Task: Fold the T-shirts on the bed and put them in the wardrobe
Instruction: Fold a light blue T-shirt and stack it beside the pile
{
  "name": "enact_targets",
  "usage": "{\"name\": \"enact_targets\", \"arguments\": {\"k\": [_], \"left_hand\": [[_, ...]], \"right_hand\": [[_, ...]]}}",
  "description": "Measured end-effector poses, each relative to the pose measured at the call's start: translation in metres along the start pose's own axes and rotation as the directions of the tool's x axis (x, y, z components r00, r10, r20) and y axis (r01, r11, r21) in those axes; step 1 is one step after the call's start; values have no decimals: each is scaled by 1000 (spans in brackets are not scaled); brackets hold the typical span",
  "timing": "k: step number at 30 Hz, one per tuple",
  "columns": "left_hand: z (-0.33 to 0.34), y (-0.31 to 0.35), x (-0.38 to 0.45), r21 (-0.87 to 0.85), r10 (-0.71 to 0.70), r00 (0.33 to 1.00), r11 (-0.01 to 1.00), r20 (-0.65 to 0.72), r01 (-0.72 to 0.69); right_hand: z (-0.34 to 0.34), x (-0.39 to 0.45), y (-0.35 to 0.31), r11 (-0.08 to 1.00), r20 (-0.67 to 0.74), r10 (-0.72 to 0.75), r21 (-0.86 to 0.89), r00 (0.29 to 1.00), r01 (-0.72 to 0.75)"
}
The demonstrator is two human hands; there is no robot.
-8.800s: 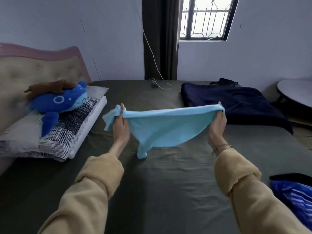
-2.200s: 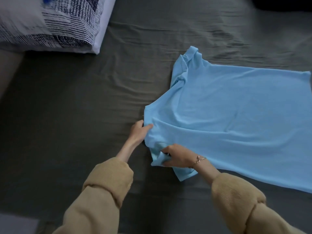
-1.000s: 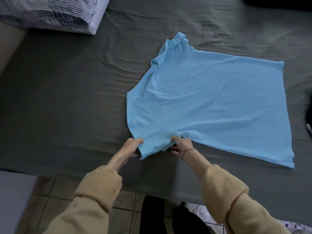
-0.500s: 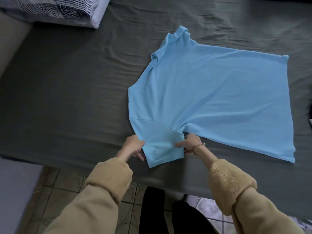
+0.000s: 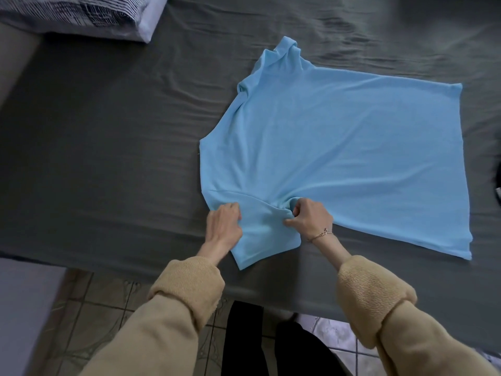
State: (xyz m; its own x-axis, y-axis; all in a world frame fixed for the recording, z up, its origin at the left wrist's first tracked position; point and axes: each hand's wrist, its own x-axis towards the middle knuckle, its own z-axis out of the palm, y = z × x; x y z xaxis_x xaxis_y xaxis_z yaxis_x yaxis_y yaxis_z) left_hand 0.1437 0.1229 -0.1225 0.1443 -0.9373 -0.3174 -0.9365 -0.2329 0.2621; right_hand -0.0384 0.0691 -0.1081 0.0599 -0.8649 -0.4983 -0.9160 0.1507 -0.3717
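Sleeves come first, so we are working on the near one. Our light blue T-shirt (image 5: 339,147) lies spread flat on the dark grey bed (image 5: 108,147), close to the edge where we stand. It is laid flat like this so the cloth can be smoothed before any fold is made.

Our left hand (image 5: 223,226) has its fingers curled and pinches the left edge of the near sleeve (image 5: 260,237). Our right hand (image 5: 309,219) is bunched tight on the cloth where the sleeve meets the body of the shirt. Both hands hold cloth, none is loose. We think we hold it on both sides so we can pull the sleeve straight, or tuck it in over the body. The far sleeve (image 5: 282,55) is crumpled near the top and looks like it needs fixing too.

A striped pillow (image 5: 81,14) sits at the top left corner, well apart from the shirt.

We see no words, tags or pictures on the shirt. Its blue side is plain. We also cannot see the wardrobe from here, so putting away comes later, we think.
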Motion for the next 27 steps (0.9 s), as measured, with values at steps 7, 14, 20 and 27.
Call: {"name": "enact_targets", "arguments": {"k": [7,14,20,27], "left_hand": [[1,39,13,-215,232,966,944,-113,-252],[21,94,29,21,386,921,922,52,-388],[27,112,28,89,327,942,939,69,-333],[36,133,29,125,453,883,876,122,-466]], "right_hand": [[-15,9,17,1000,-40,4,27,999,-3],[-14,4,57,932,-69,-87,-358,994,57],[-24,3,79,931,-41,-37,-364,998,20],[-40,3,113,895,-58,-50,-446,997,19]]}}
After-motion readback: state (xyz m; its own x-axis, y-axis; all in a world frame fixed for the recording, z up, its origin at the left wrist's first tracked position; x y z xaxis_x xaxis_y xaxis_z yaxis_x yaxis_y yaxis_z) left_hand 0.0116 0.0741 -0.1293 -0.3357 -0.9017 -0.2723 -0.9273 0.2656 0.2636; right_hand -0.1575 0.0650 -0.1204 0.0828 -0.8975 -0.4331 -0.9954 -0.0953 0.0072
